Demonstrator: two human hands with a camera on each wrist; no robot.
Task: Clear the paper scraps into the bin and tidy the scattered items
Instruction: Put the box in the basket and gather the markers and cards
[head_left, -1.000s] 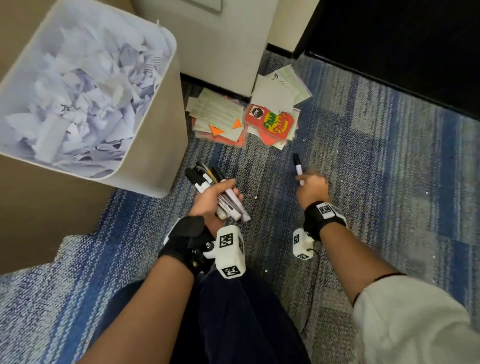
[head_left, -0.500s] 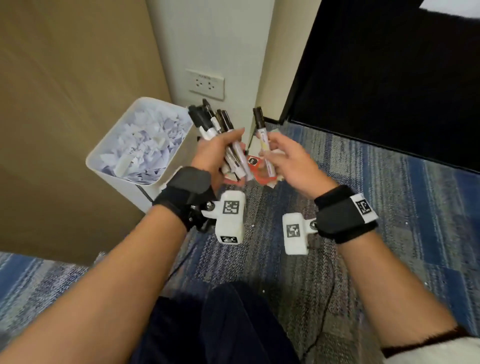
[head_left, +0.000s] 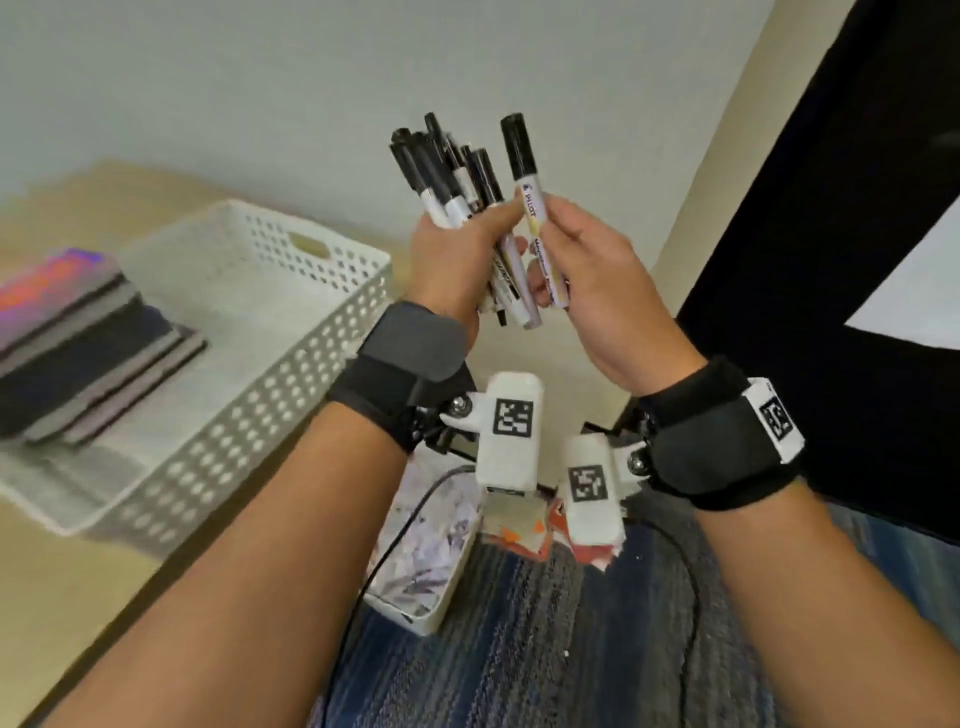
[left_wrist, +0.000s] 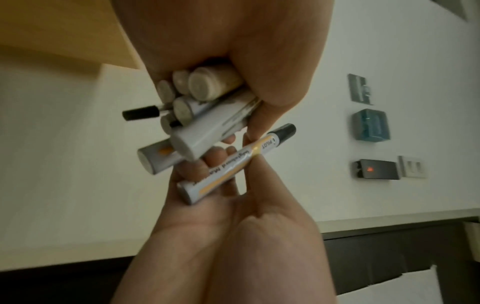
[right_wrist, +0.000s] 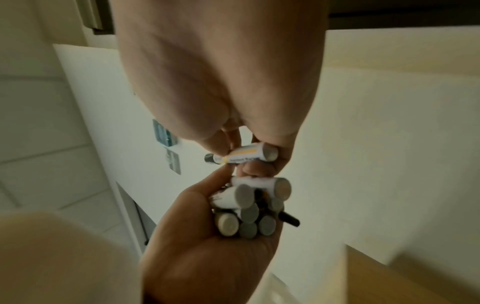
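A person gathering scattered pens lifts both hands above a blue carpet (head_left: 545, 649), where a white bin (head_left: 426, 587) packed with paper scraps stands low in the head view beside a loose heap of orange and red cards (head_left: 524, 530) on the floor. The right hand (head_left: 597, 291) pinches a single black-capped marker (head_left: 530, 202) upright between thumb and fingertips. Just beside it, the left hand (head_left: 452, 260) is wrapped tight around a bundle of markers (head_left: 447, 176), caps up. The wrist cameras show the bundle's butt ends crowded in the left palm and the single marker touching, or nearly touching, the left fingers.

Farther off on the left, a white perforated basket (head_left: 311, 332) sits on a pale wooden bench (head_left: 57, 597), with a stack of dark notebooks (head_left: 83, 343) lying at its near corner.

The scraps appear already binned, so the tidying stage looks to be in hand, and the step seems to be adding this last marker to the bundle. That next move would call for the left fingers to loosen enough to admit one more barrel without spilling the rest. The whole bunch could then go to the basket, its likely home. The cards on the floor remain to be picked up.
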